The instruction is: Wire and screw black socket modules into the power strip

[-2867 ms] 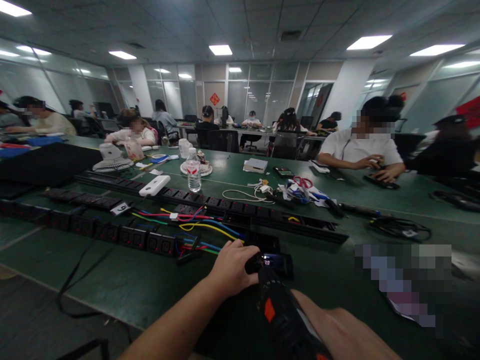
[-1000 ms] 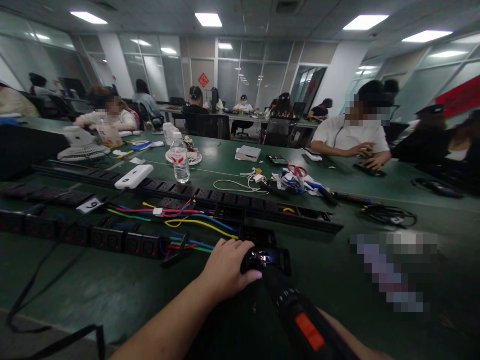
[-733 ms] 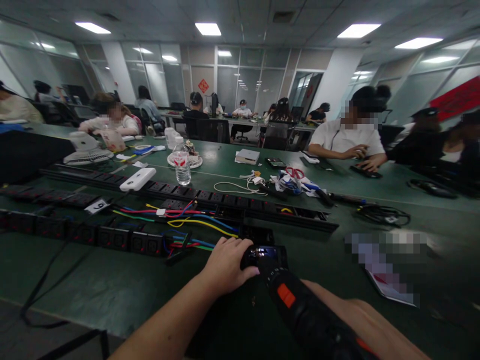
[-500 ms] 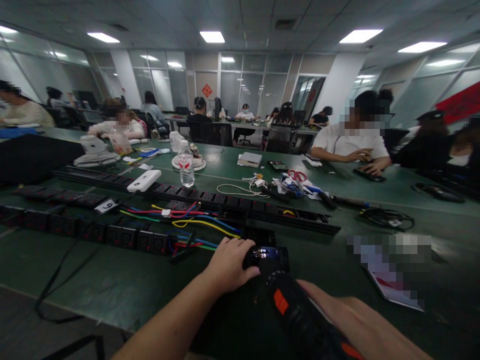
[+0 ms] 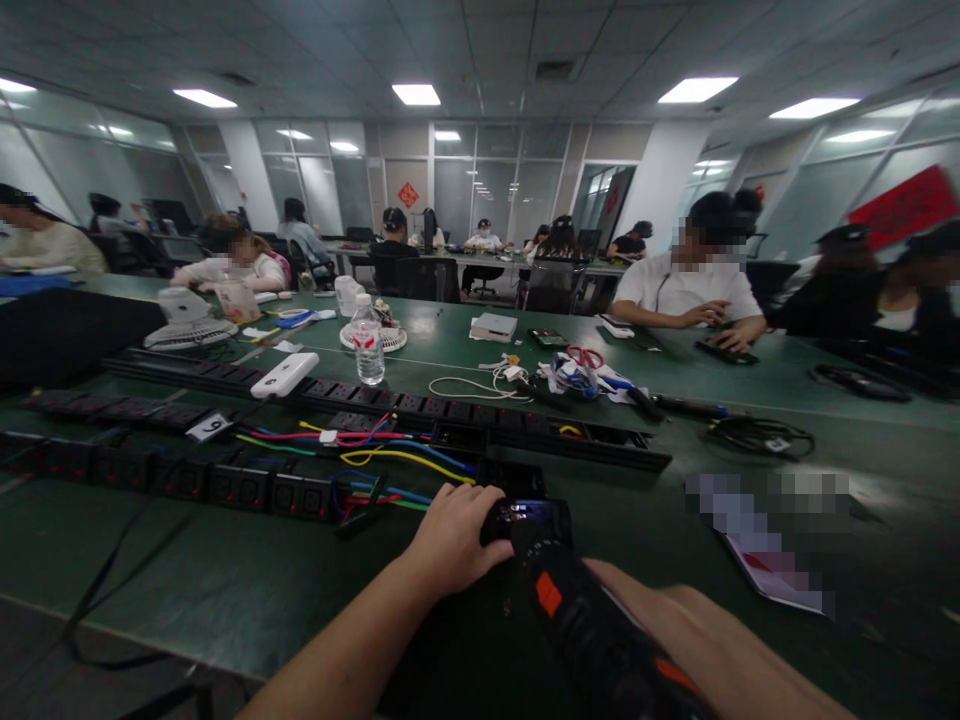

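Note:
My left hand (image 5: 459, 532) is closed round the left end of a small black module (image 5: 551, 518) at the end of the coloured wires. My right hand (image 5: 645, 610) grips a black and orange power screwdriver (image 5: 574, 600), its fingers partly hidden behind the tool. The screwdriver's front end is over the module, close beside my left thumb; its very tip cannot be made out. Yellow, blue, red and green wires (image 5: 409, 455) run leftward from the module towards rows of black sockets (image 5: 247, 486).
A long black socket strip (image 5: 420, 405) lies behind the wires, with a water bottle (image 5: 368, 345) and a white power bank (image 5: 285, 375) by it. Red scissors (image 5: 585, 357) lie further back. A flat pixelated object (image 5: 772, 560) is at right. Several people sit around tables.
The view has shifted slightly, so most things sit a little lower and further left. Both hands keep their holds, and the screwdriver stays over the module.

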The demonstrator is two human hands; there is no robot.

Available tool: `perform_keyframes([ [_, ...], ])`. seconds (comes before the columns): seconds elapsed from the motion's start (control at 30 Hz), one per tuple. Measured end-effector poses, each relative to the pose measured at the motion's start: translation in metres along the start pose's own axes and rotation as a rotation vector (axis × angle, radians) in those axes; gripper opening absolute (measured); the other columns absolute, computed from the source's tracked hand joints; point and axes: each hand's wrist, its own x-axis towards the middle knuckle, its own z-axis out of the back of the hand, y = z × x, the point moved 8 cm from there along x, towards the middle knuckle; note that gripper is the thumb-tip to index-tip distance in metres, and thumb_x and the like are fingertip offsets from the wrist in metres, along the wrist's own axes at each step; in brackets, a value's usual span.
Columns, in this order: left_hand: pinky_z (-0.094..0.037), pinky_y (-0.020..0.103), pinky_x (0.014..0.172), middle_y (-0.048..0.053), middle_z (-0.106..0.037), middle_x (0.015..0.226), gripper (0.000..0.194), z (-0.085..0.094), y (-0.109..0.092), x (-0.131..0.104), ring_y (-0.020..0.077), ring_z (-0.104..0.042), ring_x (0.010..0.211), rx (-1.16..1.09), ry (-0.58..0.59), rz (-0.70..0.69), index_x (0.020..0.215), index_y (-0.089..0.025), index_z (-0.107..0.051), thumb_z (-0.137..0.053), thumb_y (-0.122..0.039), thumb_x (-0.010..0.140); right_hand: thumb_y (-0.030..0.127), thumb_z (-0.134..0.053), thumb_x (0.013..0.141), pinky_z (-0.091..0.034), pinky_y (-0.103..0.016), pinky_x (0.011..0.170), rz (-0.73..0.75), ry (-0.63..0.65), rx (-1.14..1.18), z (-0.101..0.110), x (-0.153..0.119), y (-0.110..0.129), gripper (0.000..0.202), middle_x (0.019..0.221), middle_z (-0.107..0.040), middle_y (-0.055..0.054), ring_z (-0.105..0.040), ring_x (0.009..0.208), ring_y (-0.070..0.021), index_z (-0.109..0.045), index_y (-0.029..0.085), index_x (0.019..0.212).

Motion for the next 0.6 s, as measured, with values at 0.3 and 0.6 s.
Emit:
perform_keyframes([
  [0.3, -0.04, 0.038, 0.093, 0.004, -0.068, 0.11, 0.037, 0.0002, 0.0016, 0.0008, 0.0246, -0.059, 0.104, -0.014, 0.005, 0.01, 0.119, -0.024, -0.056, -0.064, -0.037, 0.086, 0.033, -0.073, 0.066, -0.064, -0.032, 0.061, -0.024, 0.008, 0.014, -0.0013, 0.0033, -0.0032, 0.054, 0.095, -0.079, -0.007, -0.076, 0.076, -0.031, -0.07, 0.024, 0.119],
  [0.6, -0.039, 0.039, 0.094, 0.005, -0.067, 0.112, 0.036, -0.0021, 0.0025, 0.0016, 0.025, -0.059, 0.107, -0.015, 0.019, 0.013, 0.119, -0.024, -0.055, -0.064, -0.038, 0.087, 0.037, -0.073, 0.066, -0.063, -0.032, 0.064, 0.008, -0.02, 0.04, 0.0018, 0.001, -0.0056, 0.056, 0.099, -0.078, -0.008, -0.075, 0.079, -0.0308, -0.069, 0.023, 0.12],
])
